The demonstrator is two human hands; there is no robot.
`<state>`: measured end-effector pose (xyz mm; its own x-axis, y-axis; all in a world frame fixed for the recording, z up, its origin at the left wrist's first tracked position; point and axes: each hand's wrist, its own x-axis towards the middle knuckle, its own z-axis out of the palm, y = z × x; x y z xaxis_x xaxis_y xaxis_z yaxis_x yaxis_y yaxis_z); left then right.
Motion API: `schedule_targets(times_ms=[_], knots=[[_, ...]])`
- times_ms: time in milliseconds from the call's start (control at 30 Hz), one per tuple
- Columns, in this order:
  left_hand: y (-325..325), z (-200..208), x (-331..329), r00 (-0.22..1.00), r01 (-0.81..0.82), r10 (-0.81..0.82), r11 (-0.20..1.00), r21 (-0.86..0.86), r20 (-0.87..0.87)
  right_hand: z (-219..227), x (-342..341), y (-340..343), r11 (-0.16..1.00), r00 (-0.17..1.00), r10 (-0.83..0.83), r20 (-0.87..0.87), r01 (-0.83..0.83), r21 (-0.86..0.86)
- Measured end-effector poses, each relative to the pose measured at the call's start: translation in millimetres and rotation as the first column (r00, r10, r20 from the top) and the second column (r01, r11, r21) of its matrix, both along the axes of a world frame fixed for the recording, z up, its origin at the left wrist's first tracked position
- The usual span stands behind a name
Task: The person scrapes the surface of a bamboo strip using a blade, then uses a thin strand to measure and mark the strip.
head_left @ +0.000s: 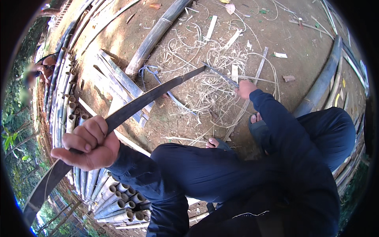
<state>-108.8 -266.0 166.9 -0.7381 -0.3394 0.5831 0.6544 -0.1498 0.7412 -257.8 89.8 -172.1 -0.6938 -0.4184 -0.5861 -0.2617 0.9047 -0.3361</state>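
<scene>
Left hand (90, 144) around 8 o'clock is gripping a long dark strip (158, 92) running from 8 to 12. Right hand (246, 89) at 2 is holding a thin knife (221, 74), tip sitting by the strip's far end. No gloves, so a slipping grip could be dragging an edge across skin. Container-wise, open tubes (115, 207) are lying at 7, insides too dark to tell.
</scene>
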Motion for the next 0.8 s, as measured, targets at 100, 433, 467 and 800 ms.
schedule_targets(times_ms=[100,433,467,800], knots=[[2,4,-5,0.977,-0.204,0.197,0.976,0.083,0.084,16,-52,-10,0.967,0.964,0.220,-0.149,-0.196,0.161],[15,41,-39,0.986,-0.048,0.046,0.999,0.005,0.158,244,-90,-142,0.650,0.614,0.706,-0.353,-0.759,-0.019],[21,45,-45,0.989,-0.004,0.000,1.000,0.026,0.151,247,-76,-141,0.630,0.629,0.684,-0.370,-0.765,-0.134],[56,71,-86,0.888,-0.327,0.277,0.941,0.081,0.368,196,12,-119,0.374,0.973,0.232,0.016,-0.074,-0.925]])
